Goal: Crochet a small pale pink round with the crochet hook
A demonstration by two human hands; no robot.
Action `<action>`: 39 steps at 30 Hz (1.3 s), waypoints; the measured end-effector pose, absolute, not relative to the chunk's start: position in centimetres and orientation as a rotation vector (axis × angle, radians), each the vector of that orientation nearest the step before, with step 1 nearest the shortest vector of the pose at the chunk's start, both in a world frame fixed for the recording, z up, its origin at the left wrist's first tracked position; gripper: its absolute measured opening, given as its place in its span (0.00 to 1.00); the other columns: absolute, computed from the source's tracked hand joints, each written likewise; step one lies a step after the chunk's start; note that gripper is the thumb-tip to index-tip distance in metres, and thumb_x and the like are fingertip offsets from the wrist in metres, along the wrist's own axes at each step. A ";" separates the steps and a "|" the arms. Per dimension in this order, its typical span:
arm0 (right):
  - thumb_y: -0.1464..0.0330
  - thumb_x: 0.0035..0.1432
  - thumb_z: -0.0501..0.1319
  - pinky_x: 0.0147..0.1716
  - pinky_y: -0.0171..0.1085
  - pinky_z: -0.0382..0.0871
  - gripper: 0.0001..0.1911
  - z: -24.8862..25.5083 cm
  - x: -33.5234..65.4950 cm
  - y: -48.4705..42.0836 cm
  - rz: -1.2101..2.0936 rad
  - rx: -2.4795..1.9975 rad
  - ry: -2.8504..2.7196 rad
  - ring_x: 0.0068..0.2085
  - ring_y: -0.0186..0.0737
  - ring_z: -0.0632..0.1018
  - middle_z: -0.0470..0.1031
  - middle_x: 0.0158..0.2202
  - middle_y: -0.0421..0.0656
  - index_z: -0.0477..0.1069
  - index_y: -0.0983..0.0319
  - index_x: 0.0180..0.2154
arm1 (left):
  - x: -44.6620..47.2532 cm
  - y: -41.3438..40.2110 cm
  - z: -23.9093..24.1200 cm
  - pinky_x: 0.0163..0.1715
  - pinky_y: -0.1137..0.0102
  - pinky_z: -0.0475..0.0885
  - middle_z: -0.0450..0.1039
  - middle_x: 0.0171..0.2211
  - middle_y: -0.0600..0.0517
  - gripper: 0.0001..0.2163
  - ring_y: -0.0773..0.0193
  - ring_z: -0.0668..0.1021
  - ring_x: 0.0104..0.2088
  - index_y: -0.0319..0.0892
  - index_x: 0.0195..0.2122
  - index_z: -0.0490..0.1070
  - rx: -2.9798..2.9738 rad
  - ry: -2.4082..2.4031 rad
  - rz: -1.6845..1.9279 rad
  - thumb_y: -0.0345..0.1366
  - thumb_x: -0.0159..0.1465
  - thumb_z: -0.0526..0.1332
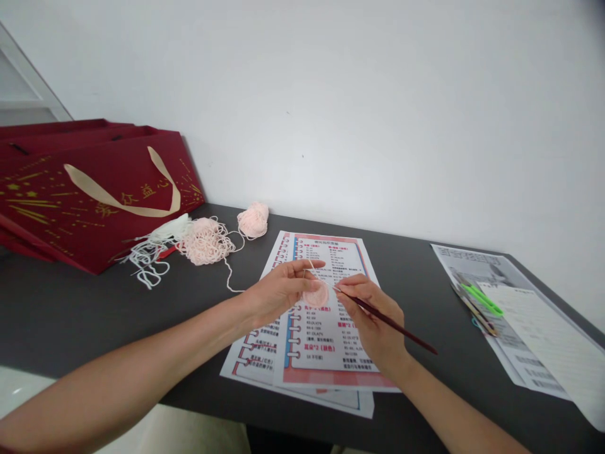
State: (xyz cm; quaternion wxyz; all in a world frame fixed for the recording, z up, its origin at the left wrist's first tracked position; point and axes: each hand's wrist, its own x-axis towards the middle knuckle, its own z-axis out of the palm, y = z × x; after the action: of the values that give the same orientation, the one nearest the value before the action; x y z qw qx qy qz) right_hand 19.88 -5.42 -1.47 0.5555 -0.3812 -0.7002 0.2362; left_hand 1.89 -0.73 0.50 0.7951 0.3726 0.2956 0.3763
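Note:
My left hand (278, 291) pinches a small round pink crochet piece (316, 296), with a strand of pink yarn running over its raised index finger. My right hand (373, 315) grips a dark red crochet hook (397, 325) like a pen; its tip meets the pink piece. Both hands hover above two printed instruction sheets (326, 353) on the dark table (94, 315). The yarn strand trails left toward a loose pink yarn tangle (205, 241) and a small pink yarn ball (253, 220).
A dark red gift bag (89, 189) with a beige handle lies at the back left, white yarn (151, 255) spilling beside it. At the right lie papers (534, 328) with a green tool (482, 300) and thin hooks on them. A white wall stands behind.

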 end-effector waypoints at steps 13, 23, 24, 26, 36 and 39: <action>0.71 0.55 0.64 0.40 0.39 0.72 0.05 -1.1 20.3 -4.8 0.970 -0.895 -1.379 0.38 0.39 0.79 0.79 0.36 0.40 0.75 0.56 0.34 | 1.2 -0.2 1.0 0.33 0.71 0.66 0.71 0.26 0.54 0.19 0.70 0.74 0.27 0.33 0.46 0.71 0.810 0.620 0.689 0.23 0.51 0.66; 0.77 0.55 0.62 0.39 0.39 0.74 0.10 0.1 21.3 -4.9 0.890 -0.734 -1.647 0.39 0.38 0.79 0.79 0.38 0.41 0.75 0.55 0.35 | 0.6 0.4 1.1 0.31 0.73 0.67 0.74 0.27 0.52 0.18 0.69 0.75 0.27 0.33 0.45 0.72 0.748 0.572 0.539 0.24 0.51 0.66; 0.77 0.55 0.63 0.39 0.39 0.74 0.10 0.2 21.4 -4.8 0.894 -0.730 -1.659 0.39 0.39 0.79 0.79 0.38 0.41 0.76 0.56 0.35 | 0.5 0.4 1.1 0.30 0.73 0.67 0.74 0.26 0.52 0.18 0.70 0.75 0.26 0.33 0.45 0.72 0.747 0.567 0.523 0.24 0.51 0.66; 0.76 0.54 0.64 0.38 0.40 0.75 0.09 0.3 21.6 -4.7 0.937 -0.738 -1.652 0.39 0.39 0.79 0.80 0.37 0.42 0.76 0.56 0.34 | 0.4 0.5 1.2 0.29 0.74 0.66 0.74 0.25 0.53 0.18 0.71 0.74 0.25 0.34 0.44 0.73 0.755 0.559 0.486 0.23 0.50 0.66; 0.70 0.51 0.66 0.32 0.39 0.76 0.02 0.6 21.3 -4.1 1.414 -0.753 -1.293 0.30 0.37 0.80 0.81 0.31 0.42 0.74 0.61 0.30 | 0.2 0.6 1.7 0.26 0.75 0.62 0.70 0.24 0.56 0.15 0.73 0.71 0.23 0.37 0.42 0.74 0.998 0.595 0.435 0.26 0.51 0.65; 0.71 0.51 0.66 0.30 0.35 0.75 0.03 0.3 21.0 -3.7 1.590 -0.756 -1.096 0.28 0.34 0.79 0.80 0.29 0.41 0.72 0.62 0.27 | 0.7 0.1 1.5 0.28 0.73 0.62 0.69 0.24 0.57 0.15 0.72 0.70 0.25 0.39 0.42 0.73 1.230 0.683 0.597 0.27 0.53 0.65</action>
State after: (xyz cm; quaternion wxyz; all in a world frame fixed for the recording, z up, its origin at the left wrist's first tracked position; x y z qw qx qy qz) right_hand 21.04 -3.70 0.26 0.5091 -0.3139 -0.4548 0.6599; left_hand 0.71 0.07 1.45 0.7219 0.5569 0.3092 0.2703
